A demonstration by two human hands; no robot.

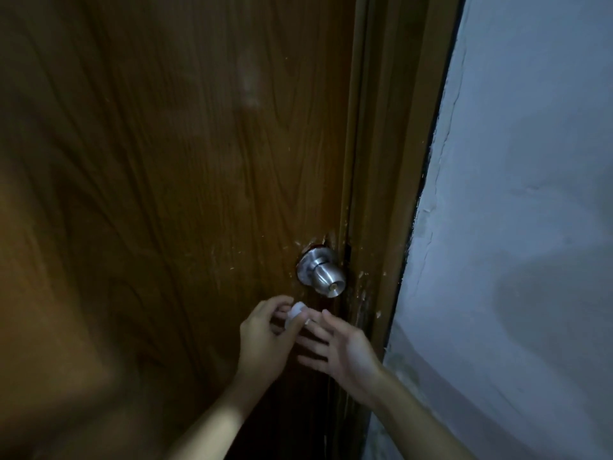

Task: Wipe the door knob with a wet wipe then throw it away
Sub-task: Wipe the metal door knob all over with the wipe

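Note:
A round silver door knob (323, 273) with a keyhole sits near the right edge of a brown wooden door (166, 194). Just below it, my left hand (262, 336) pinches a small folded white wet wipe (294, 314) between thumb and fingers. My right hand (338, 348) is beside it with fingers spread, and its fingertips reach toward the wipe. I cannot tell whether they touch it. Both hands are a short way under the knob and apart from it.
The brown door frame (381, 194) runs down to the right of the knob, with chipped paint near the latch. A rough grey-white wall (514, 227) fills the right side. The scene is dim.

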